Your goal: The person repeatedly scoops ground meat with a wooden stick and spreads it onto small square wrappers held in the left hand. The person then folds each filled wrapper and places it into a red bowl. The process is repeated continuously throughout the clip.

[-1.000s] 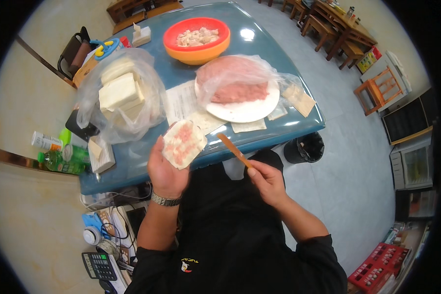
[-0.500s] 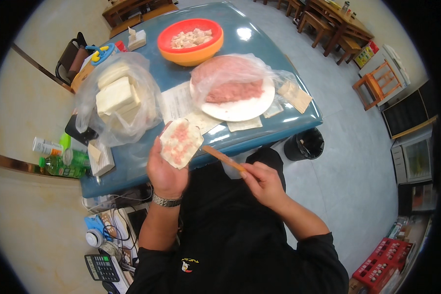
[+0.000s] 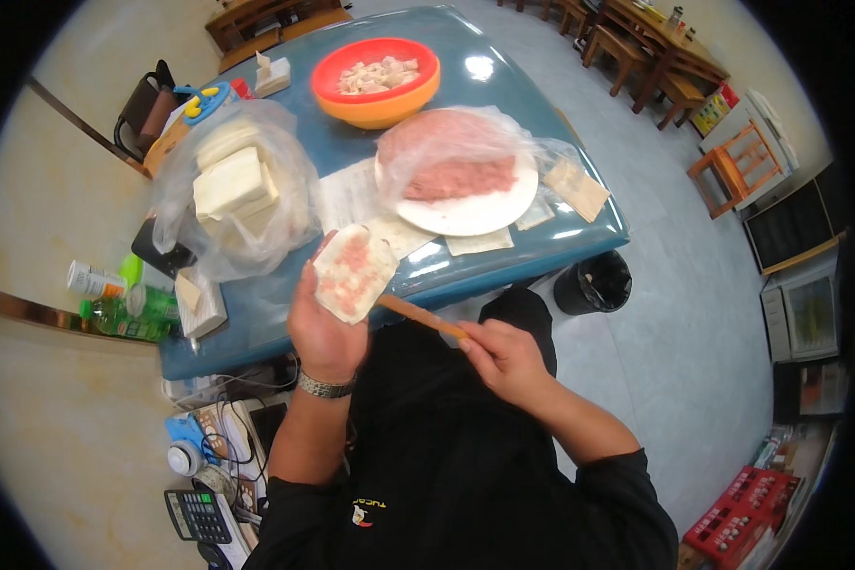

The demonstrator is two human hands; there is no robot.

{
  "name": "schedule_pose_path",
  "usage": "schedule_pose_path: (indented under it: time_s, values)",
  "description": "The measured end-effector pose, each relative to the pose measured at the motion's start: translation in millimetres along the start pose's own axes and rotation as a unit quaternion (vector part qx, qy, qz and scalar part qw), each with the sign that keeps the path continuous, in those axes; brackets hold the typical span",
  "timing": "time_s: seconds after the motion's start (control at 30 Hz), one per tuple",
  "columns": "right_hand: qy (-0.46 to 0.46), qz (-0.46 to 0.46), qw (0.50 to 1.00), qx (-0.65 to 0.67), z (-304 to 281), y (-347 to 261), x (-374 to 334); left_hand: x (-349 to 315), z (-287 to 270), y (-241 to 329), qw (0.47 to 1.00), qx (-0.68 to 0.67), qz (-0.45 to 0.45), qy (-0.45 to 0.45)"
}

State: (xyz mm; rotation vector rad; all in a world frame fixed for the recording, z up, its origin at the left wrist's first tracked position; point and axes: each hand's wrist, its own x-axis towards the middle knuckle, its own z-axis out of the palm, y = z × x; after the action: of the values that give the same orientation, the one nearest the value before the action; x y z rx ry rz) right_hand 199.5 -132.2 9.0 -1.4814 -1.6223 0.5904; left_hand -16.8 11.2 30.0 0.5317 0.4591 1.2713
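On the upturned palm of my left hand (image 3: 325, 334) rests a pale wonton wrapper (image 3: 355, 274) with pink ground meat smeared over it. My right hand (image 3: 508, 359) is closed round one end of a flat wooden stick (image 3: 423, 314); its tip touches or nearly touches the wrapper's lower right edge. Beyond the wrapper, a mound of ground meat (image 3: 461, 179) sits on a white plate (image 3: 446, 220), partly covered by clear plastic. A stack of square wrappers (image 3: 233, 185) lies in a clear plastic bag (image 3: 299, 180) to the left.
Farther back on the blue-green table (image 3: 475, 85) stands a red and orange bowl (image 3: 375, 112) of folded wontons. A tissue pack (image 3: 199, 309) and green bottles (image 3: 128, 320) are at the left edge. A black bin (image 3: 589, 285) stands on the floor by the table's right corner.
The stick and my right hand have moved slightly left and down, bringing the tip to the wrapper's lower edge. The wrapper has tilted a little in my left hand.
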Motion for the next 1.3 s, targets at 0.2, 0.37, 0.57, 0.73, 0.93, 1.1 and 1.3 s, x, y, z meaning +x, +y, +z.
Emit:
schedule_pose_path:
  time_s: [0.2, 0.37, 0.57, 0.73, 0.93, 1.1, 1.3]
  values:
    - [-0.095, 0.168, 0.975, 0.114, -15.2, 9.5, -5.1, 2.5, 1.1, 11.4, 0.998, 0.017, -0.05, -0.03]
    - [-0.087, 0.021, 0.996, 0.016, -16.5, 12.5, 6.4, -0.5, -0.1, 8.0, 0.988, 0.078, -0.1, -0.083]
    - [-0.055, -0.024, 0.997, -0.043, -24.7, 4.8, 12.4, -6.3, 4.1, 8.2, 0.978, 0.181, -0.069, -0.077]
    - [-0.037, -0.059, 0.996, -0.056, -17.4, -3.2, 16.9, -12.5, -2.8, -8.6, 0.976, 0.201, -0.073, -0.044]
    - [-0.024, -0.07, 0.989, -0.125, -14.2, -6.9, 16.4, -13.2, -12.6, -31.3, 0.983, 0.159, -0.071, -0.052]
    - [-0.06, -0.008, 0.997, -0.045, -18.7, 5.8, -3.1, -3.3, -4.9, -17.3, 0.995, 0.071, -0.065, 0.035]
    - [-0.056, 0.019, 0.997, 0.047, -4.1, -5.2, -3.0, -16.2, -3.9, -34.2, 0.993, 0.078, -0.086, 0.003]
